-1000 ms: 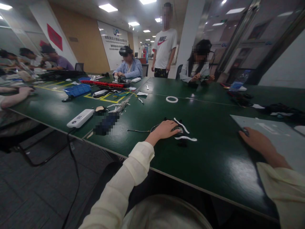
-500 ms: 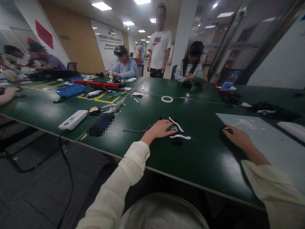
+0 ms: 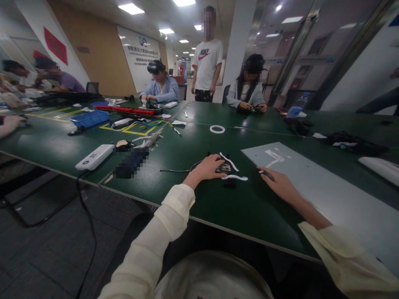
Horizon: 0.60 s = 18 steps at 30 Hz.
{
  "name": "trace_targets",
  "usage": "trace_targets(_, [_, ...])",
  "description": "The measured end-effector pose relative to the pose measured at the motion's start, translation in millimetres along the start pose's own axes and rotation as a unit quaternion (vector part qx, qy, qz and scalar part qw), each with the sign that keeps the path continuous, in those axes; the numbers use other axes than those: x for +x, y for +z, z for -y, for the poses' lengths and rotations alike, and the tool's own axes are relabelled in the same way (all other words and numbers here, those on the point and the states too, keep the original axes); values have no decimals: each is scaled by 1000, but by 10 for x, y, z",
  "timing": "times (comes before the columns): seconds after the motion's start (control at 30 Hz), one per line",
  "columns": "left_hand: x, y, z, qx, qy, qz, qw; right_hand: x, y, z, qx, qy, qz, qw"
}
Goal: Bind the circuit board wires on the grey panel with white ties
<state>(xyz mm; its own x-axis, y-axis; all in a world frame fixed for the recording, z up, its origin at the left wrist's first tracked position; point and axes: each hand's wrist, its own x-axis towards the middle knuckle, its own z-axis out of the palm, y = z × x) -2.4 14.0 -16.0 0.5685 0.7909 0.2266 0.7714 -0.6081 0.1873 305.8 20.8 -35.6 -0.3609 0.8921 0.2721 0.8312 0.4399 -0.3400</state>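
My left hand lies over a small dark device with an exposed circuit board, its fingers and thumb bent around the left part. A dark cable runs out to the left from under that hand. Two white strips, an upper one and a lower one, lie at the device's right side. Between the fingers of my right hand is a small dark object with a pale tip; its kind is unclear. That hand rests at the left edge of a large grey board.
Beyond the device lies a white ring. On the left are a white power box, a blurred dark item, loose wires and a blue tray. Co-workers sit across the table; another person stands behind.
My right hand has moved left towards the device, with the small dark object in it. The grey board has shifted left along with it. My left hand stays on the circuit board.
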Motion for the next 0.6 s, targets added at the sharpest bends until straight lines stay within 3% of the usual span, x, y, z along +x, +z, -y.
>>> trace_targets(0.3, [16,11,-36,47,-25,-20,998,-118,5,406,61,-50,42,996])
trace_targets(0.6, [9,-35,5,47,-29,12,998,-126,-46,660,83,-50,54,994])
